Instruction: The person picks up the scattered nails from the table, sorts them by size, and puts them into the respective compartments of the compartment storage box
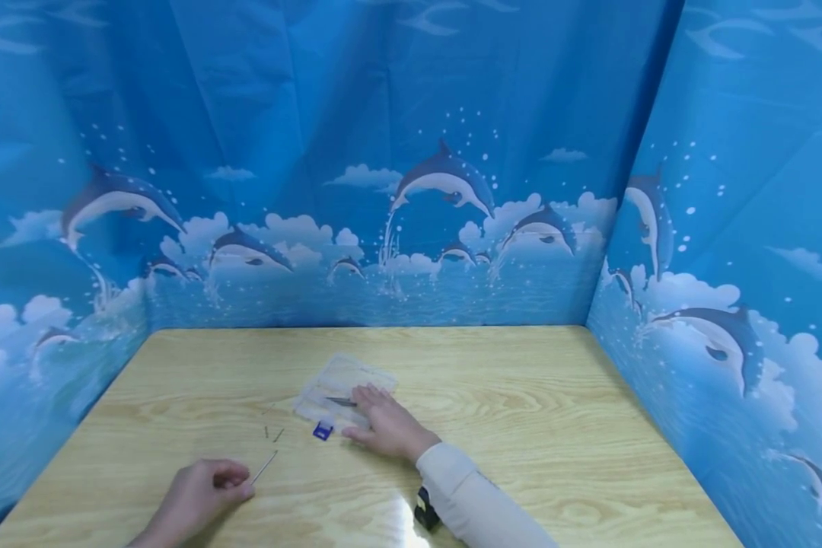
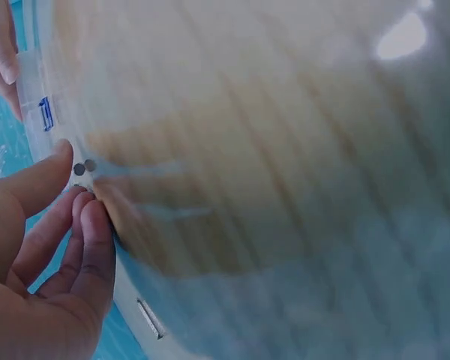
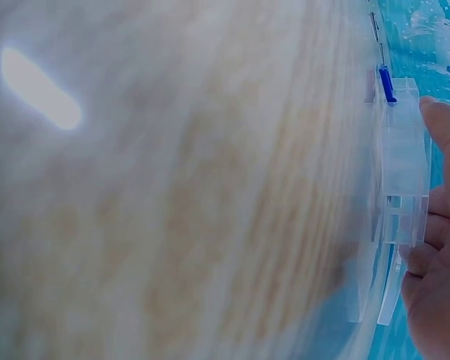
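Note:
In the head view my left hand (image 1: 208, 491) is low over the table's left front. Its thumb and forefinger pinch the near end of a thin metal rod (image 1: 264, 467), which slants up and right. Two short thin metal pieces (image 1: 278, 435) lie just beyond it. My right hand (image 1: 387, 422) rests palm down, fingers extended, over the near right part of a clear plastic case (image 1: 345, 371). A dark grey pointed piece (image 1: 340, 401) shows at its fingertips. A blue clip (image 1: 323, 431) is at the case's near edge. In the right wrist view, the thumb is beside the case (image 3: 405, 157).
A black and yellow object (image 1: 425, 510) lies by the right sleeve (image 1: 476, 495), partly covered by it. The wood-grain table (image 1: 555, 426) meets blue dolphin-print curtains (image 1: 315, 152) at the back and sides. A small metal piece (image 2: 151, 319) shows below the hand in the left wrist view.

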Available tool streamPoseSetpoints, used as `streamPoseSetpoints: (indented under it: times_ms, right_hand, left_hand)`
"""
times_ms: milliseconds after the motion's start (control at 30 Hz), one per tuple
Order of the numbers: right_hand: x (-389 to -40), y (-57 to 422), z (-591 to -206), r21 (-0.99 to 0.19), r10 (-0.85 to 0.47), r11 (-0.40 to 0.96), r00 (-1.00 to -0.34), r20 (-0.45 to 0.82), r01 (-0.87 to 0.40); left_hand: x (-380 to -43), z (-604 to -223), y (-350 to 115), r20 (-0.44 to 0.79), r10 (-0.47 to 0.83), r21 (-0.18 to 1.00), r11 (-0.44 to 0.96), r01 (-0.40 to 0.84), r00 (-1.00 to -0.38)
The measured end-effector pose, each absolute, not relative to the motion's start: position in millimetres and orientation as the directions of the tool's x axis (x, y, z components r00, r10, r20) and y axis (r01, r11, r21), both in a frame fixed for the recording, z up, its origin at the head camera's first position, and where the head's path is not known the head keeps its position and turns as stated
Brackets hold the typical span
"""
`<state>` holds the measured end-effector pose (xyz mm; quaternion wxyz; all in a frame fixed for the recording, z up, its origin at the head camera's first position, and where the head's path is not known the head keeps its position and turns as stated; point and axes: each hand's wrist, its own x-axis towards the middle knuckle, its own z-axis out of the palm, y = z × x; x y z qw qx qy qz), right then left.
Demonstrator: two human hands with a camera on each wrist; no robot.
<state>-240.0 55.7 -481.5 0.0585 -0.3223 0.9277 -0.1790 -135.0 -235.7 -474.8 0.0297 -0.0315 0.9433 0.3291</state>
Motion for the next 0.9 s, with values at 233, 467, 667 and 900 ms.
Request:
streamPoseSetpoints:
  times_ms: [233, 467, 667, 900]
  right_hand:
    - [-240.9, 55.3, -481.4, -0.365, -0.62, 0.729, -0.785, 0.009, -0.58]
    - [-241.2, 54.6, -482.9, -0.371, -0.619, 0.728, -0.786, 0.009, -0.577]
    - [-240.7, 55.2, -482.4, -0.366, -0.619, 0.728, -0.785, 0.013, -0.58]
    - [-240.4, 55.7, -481.7, -0.37, -0.62, 0.725, -0.784, 0.014, -0.581]
  left_hand:
    - [-135.4, -478.5, -234.8, -0.028, -0.043, 0.602, 0.797, -0.051, -0.999]
    - [-135.7, -479.3, -235.5, -0.052, -0.066, 0.588, 0.804, -0.084, -0.996]
    - [-135.4, -479.9, -235.6, -0.062, -0.088, 0.564, 0.819, -0.108, -0.994]
    - [-137.3, -479.6, -233.8, -0.093, -0.11, 0.56, 0.816, -0.144, -0.99]
